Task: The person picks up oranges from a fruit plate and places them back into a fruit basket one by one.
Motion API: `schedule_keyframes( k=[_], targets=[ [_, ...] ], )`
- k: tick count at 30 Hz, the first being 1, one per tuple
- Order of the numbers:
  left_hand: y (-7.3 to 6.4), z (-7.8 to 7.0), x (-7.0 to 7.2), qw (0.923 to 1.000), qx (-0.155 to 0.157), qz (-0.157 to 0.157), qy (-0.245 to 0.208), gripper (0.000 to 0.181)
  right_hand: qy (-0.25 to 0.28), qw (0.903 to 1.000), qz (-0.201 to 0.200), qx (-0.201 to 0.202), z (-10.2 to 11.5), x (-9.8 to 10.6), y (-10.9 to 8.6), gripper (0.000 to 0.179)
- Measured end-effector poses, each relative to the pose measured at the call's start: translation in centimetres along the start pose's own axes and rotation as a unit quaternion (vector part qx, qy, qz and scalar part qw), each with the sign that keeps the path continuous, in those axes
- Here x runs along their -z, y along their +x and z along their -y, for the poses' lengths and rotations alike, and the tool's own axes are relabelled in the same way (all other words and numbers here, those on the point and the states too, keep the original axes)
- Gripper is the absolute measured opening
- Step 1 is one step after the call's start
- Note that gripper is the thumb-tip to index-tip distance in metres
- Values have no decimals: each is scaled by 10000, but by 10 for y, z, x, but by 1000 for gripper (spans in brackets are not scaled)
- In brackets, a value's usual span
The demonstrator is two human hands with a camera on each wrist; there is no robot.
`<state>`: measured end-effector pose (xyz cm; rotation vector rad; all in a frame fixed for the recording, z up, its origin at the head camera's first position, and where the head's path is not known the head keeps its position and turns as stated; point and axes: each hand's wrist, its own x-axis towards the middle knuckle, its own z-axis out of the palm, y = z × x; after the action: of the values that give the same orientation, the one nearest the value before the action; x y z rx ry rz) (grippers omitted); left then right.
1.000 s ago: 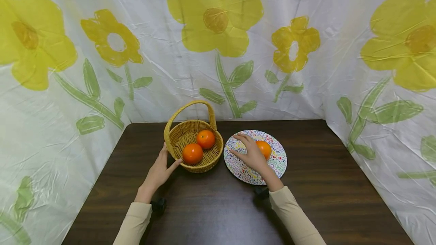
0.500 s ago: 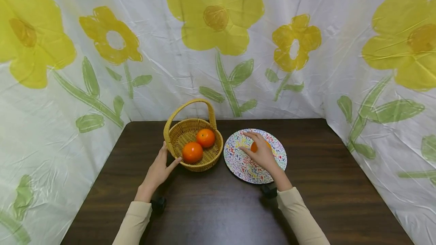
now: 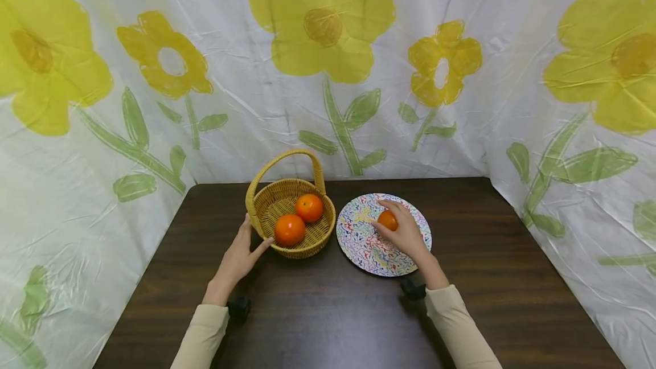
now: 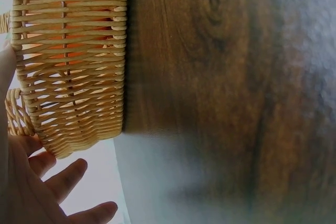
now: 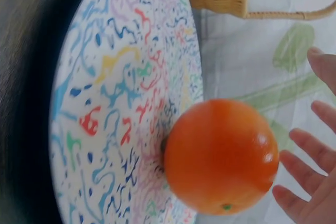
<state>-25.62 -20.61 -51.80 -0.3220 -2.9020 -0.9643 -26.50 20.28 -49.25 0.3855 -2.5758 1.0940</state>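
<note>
A wicker basket (image 3: 302,254) with a tall handle holds two oranges, a nearer orange (image 3: 289,229) and a farther orange (image 3: 309,208). My left hand (image 3: 236,259) touches the basket's near left side, thumb and fingers spread along it. In the left wrist view the fingertips lie against the woven wall (image 4: 73,93). To the right, a round plate (image 3: 359,244) with multicoloured squiggles bears one orange (image 5: 220,156). My right hand (image 3: 407,235) is over the plate beside that orange, thumb and fingers apart. The right wrist view has its fingers spread near the fruit, with a gap between.
Everything stands on a dark wood-grain table (image 3: 328,318). Behind and at both sides hangs a white curtain (image 3: 230,101) printed with large yellow flowers. The basket's arched handle (image 3: 287,155) rises above its rim.
My right hand has moved rightward over the plate, so the orange there now shows between thumb and fingers. The left hand and basket have stayed put.
</note>
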Motion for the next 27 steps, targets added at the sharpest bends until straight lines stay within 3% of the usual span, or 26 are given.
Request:
schedule_keyframes(
  k=[14,18,27],
  targets=[
    [-1,1,1,10000,-22,-16,28,85,-31,9999,34,-147,-14,1,-11,55],
    [-2,0,0,10000,7,-9,8,86,-40,9995,89,-315,-19,2,-13,58],
    [-1,-1,0,10000,9,1,-43,84,-211,9991,229,-293,-27,3,-15,65]
  ],
)
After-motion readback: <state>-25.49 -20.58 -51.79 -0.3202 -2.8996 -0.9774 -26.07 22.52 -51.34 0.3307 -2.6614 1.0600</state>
